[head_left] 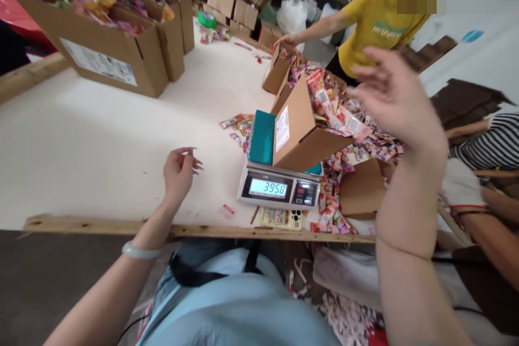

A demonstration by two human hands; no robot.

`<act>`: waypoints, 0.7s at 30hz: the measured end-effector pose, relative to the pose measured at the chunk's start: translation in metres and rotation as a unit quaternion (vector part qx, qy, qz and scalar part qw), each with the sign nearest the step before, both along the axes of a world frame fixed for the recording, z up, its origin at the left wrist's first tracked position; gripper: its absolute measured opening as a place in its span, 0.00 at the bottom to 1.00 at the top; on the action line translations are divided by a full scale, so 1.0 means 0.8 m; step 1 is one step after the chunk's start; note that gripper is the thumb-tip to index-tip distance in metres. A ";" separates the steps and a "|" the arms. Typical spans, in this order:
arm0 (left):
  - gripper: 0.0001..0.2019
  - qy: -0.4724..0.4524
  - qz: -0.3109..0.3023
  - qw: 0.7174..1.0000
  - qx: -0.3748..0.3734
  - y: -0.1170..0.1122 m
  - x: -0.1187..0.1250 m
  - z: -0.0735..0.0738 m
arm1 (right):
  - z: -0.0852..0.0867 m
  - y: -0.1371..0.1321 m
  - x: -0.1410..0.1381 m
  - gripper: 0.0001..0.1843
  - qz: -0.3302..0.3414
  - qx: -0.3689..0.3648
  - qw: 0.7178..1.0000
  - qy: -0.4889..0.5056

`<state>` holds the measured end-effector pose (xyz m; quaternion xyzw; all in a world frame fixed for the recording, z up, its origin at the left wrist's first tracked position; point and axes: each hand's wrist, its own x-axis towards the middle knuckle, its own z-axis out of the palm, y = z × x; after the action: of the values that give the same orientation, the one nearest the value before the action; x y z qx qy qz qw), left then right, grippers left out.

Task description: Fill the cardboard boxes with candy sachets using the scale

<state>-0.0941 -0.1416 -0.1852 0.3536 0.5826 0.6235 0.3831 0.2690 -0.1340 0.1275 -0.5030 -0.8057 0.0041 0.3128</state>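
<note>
A brown cardboard box (302, 135) heaped with small colourful packets (332, 105) stands on a digital scale (278, 188) whose display reads 3958. My right hand (395, 100) hovers raised above and to the right of the box, fingers spread, holding nothing. My left hand (180, 172) hangs over the bare white table (101, 140) left of the scale, fingers loosely curled and apart, with nothing in it. A pale bangle (140, 251) circles my left wrist.
Loose packets (377, 146) litter the table right of the scale, beside an empty small box (360, 189). Large cartons of packets (113, 27) stand at the back left. A person in a yellow shirt (377, 21) reaches into another box (279, 67). A phone (281, 218) lies by the wooden table edge.
</note>
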 end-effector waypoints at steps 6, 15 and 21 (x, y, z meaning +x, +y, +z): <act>0.07 -0.026 0.025 0.999 0.012 -0.004 -0.002 -0.001 | -0.108 -0.054 0.101 0.24 -0.256 0.196 0.935 0.146; 0.07 -0.011 0.004 1.000 0.006 0.000 0.008 -0.001 | -0.351 -0.179 0.129 0.34 -0.469 -0.147 0.871 0.004; 0.07 -0.015 0.021 1.000 -0.002 -0.002 0.006 -0.001 | -0.347 -0.169 0.112 0.19 -0.441 -0.262 0.858 -0.038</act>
<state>-0.0894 -0.1429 -0.1864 0.3309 0.5852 0.6356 0.3795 0.3587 -0.2690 -0.1500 -0.8689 -0.4796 0.0578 0.1081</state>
